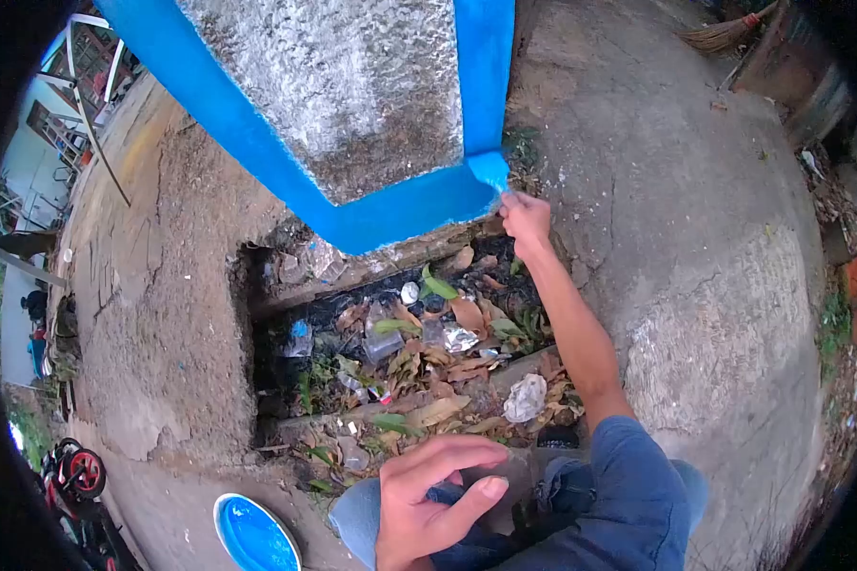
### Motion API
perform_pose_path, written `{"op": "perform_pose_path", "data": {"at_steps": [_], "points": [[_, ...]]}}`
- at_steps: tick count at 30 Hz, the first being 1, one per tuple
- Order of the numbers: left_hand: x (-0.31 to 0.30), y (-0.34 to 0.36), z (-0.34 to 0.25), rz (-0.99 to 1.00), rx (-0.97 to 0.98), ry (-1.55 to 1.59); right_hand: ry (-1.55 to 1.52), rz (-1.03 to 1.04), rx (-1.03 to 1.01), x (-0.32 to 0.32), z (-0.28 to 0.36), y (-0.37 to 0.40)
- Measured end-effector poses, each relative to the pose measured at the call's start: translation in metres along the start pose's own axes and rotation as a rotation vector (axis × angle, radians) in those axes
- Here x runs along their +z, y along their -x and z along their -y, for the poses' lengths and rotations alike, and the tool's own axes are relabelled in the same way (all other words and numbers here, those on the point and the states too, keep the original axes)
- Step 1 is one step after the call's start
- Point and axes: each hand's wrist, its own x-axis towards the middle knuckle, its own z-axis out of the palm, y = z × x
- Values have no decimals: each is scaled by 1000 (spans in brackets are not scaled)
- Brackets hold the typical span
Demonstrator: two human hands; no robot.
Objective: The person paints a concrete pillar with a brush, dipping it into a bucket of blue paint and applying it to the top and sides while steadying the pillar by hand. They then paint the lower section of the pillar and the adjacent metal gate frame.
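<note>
Paint in bright blue makes a band (381, 214) along the bottom edge and up both sides of a rough gray pillar (352, 86). The right hand (527, 221) reaches up to the lower right corner of that band and touches the wet edge. Its fingers are bunched tight together. What they pinch is too small to see.

The left hand (438, 504) is down low, just above the knees in blue jeans (638, 495). Its fingers are spread apart and bent, with the thumb sticking out. I cannot tell if it holds anything.

Under the pillar is a hole in the ground (286, 381) full of dry leaves (467, 314) and trash. A round bowl of blue paint (252, 535) sits on the concrete ground (714, 238) near the left knee. A broom (724, 33) lies far off, by the top right edge of the ground.
</note>
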Motion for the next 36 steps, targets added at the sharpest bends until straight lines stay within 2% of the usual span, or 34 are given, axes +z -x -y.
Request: {"op": "perform_pose_path", "data": {"at_steps": [2, 3, 5, 9, 11, 12, 13, 15, 16, 18, 20, 21, 22, 24, 25, 27, 28, 30, 31, 33, 36], "points": [[1, -1, 1, -9, 30, 11, -213, 56, -138, -4, 13, 18], [1, -1, 3, -5, 16, 1, -221, 53, -123, -3, 0, 24], [3, -3, 7, -16, 28, 9, -224, 15, -367, -4, -16, 30], [3, -5, 3, -9, 29, -4, -174, 12, -249, 9, -93, -1], [5, -4, -4, -37, -39, -1, 245, -176, -402, 11, -130, -22], [-9, 0, 24, 129, 175, -201, 179, -198, -319, 12, -171, -47], [-9, -1, 14, 126, 173, -207, 174, -195, -317, 9, -177, -44], [-6, -1, -15, 65, -41, -252, 485, -263, -297, 2, -187, -32], [-8, -1, -11, 61, -38, -254, 482, -260, -301, -2, -194, -32], [-14, 0, 3, 123, 157, -343, 660, -296, -208, -10, -206, -37], [-10, 8, 15, 105, 124, -298, 666, -284, -162, -14, -214, -59], [-7, 10, 17, 91, 84, -250, 676, -270, -110, -15, -214, -68], [-5, 8, 7, 93, 89, -250, 544, -195, 10, -15, -199, -72], [2, 10, -17, 14, -195, -124, 487, -229, 7, -7, -175, -92], [10, 8, -5, 14, -192, -124, 433, -257, 10, -3, -159, -94], [25, 2, 32, -154, 523, 343, 290, -186, 39, -3, -114, -83], [15, 5, 27, -157, 528, 348, 295, -144, 31, -7, -102, -83], [-15, 16, 10, 253, 60, -157, 223, -121, 13, -12, -79, -67], [-11, 15, 4, 253, 58, -152, 148, -98, 2, -16, -71, -59], [2, 8, -5, -10, 0, 10, 68, -64, -2, -22, -59, -38], [5, -1, -1, -26, -13, -4, -74, -79, -229, -24, -66, -15]]}}
